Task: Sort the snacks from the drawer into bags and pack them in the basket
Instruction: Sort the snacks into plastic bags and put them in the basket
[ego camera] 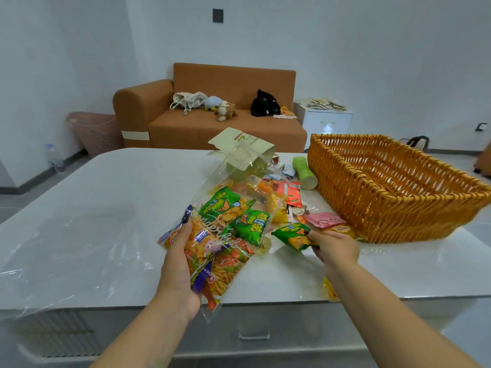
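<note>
My left hand (pixel 178 257) grips a clear plastic bag (pixel 223 216) holding several green and orange snack packets, raised above the white table (pixel 106 197). The bag's mouth points up and away from me. My right hand (pixel 335 248) pinches a green snack packet (pixel 291 235) just right of the bag. More loose snacks (pixel 288 193) lie in a pile behind, among them a pink packet (pixel 322 219). The woven orange basket (pixel 398 205) stands on the table to the right and looks empty inside.
Spare clear plastic bags (pixel 61 251) lie flat on the table's left part. A green cylinder (pixel 304 172) lies beside the basket. A yellow packet (pixel 330 290) sits at the table's near edge. Beyond are an orange sofa (pixel 212 123), a pink bin (pixel 95 134) and a white cabinet (pixel 328 122).
</note>
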